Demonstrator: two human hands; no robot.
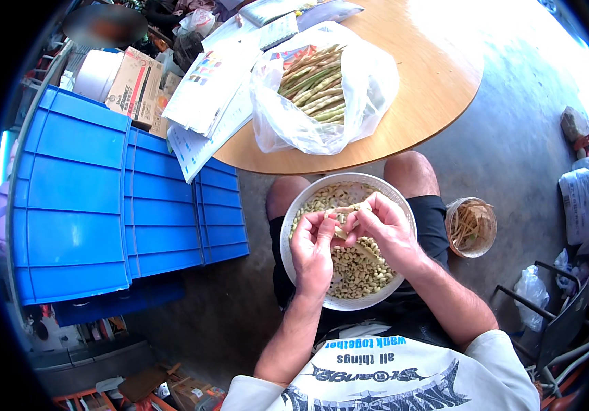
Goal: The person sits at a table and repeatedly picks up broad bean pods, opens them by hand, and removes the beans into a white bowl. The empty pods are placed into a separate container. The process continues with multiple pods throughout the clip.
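Observation:
A white plastic basket (294, 269) rests on my lap, with many pale shelled beans (359, 274) inside. Above it, my left hand (315, 245) and my right hand (385, 226) come close together, fingers bent in a pinch. Between them they grip a pale bean pod (344, 211), which runs from the left fingertips to the right ones. Part of the pod is hidden behind my fingers. Beyond the basket, a white plastic bag (277, 130) on the table lies open around a bundle of long bean pods (316, 85).
The round wooden table (431, 82) curves in front of my knees, with papers (212, 89) at its left. Blue plastic bins (75, 198) stand on the left. Right of my leg, a small bucket (471, 229) contains empty pods. A black metal frame (548, 315) stands at lower right.

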